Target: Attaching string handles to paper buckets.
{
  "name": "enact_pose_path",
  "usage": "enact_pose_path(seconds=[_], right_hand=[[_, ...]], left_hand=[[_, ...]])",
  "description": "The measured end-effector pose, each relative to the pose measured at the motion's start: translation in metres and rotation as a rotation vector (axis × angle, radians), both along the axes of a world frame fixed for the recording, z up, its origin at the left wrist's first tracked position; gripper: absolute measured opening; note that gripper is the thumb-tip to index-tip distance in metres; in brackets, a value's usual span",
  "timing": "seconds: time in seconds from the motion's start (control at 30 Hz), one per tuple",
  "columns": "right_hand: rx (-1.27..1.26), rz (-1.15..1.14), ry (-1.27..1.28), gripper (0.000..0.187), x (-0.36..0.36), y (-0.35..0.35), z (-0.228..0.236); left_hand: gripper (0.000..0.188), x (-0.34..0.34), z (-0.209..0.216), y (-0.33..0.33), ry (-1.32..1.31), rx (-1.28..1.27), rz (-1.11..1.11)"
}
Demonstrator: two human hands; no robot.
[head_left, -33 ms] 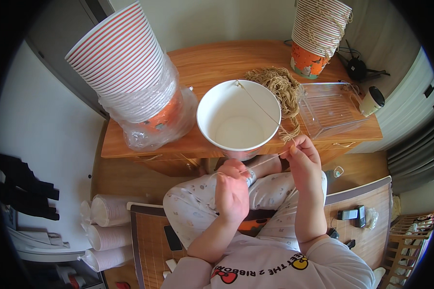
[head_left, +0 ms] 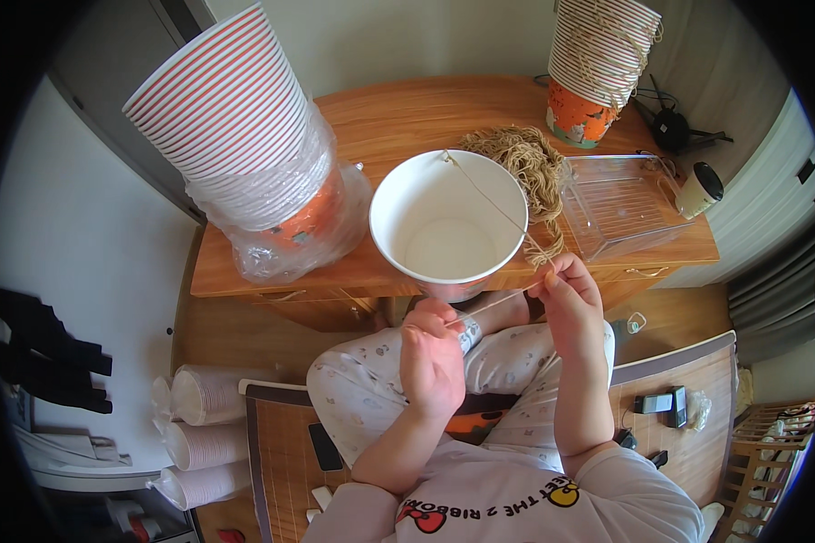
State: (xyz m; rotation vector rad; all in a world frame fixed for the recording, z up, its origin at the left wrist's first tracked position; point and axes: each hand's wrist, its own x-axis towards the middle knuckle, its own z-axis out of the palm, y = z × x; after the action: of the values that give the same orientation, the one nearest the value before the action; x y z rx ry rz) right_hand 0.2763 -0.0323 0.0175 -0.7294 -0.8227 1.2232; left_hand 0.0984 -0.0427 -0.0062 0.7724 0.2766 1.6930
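Note:
A white paper bucket [head_left: 448, 217] stands at the front edge of the wooden table. One thin tan string [head_left: 487, 192] is fixed near its far rim and runs across the opening, over the right side of the rim, to my right hand [head_left: 570, 294]. There my thumb and fingertips pinch it. A short taut length goes on from there down to my left hand [head_left: 432, 357], whose curled fingers hold it above my lap. The string's end at my left fingers cannot be made out. Beside the bucket lies a loose bundle of the same string [head_left: 527, 167].
A tall stack of paper buckets [head_left: 231, 118], partly wrapped in clear plastic, rises on the left. Another stack with strings [head_left: 598, 68] stands at the back right. Near it are a clear plastic tray [head_left: 620, 208] and a black-lidded cup [head_left: 700, 190]. Wrapped stacks [head_left: 210, 443] lie on the floor.
My left hand has shifted very slightly left and up. The string that trailed left past its fingers no longer shows there. My right hand and the bucket stay in place.

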Motion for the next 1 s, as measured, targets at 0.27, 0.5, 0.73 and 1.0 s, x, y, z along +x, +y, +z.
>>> enact_pose_path(seconds=[0.27,0.5,0.73,1.0], right_hand=[[-0.004,-0.255,-0.225,0.012,-0.007,0.002,-0.010],[0.303,-0.061,-0.406,0.039,-0.032,-0.030,0.012],[0.161,0.232,-0.054,0.037,-0.045,-0.020,0.015],[0.211,0.153,-0.049,0.040,-0.039,-0.015,0.010]], left_hand=[[0.033,-0.008,0.014,0.002,0.081,0.057,-0.137],[0.037,-0.001,0.015,-0.005,0.266,-0.009,-0.255],[0.035,-0.002,0.007,-0.013,0.323,-0.124,-0.208],[0.009,-0.009,0.001,-0.011,0.760,0.224,0.201]])
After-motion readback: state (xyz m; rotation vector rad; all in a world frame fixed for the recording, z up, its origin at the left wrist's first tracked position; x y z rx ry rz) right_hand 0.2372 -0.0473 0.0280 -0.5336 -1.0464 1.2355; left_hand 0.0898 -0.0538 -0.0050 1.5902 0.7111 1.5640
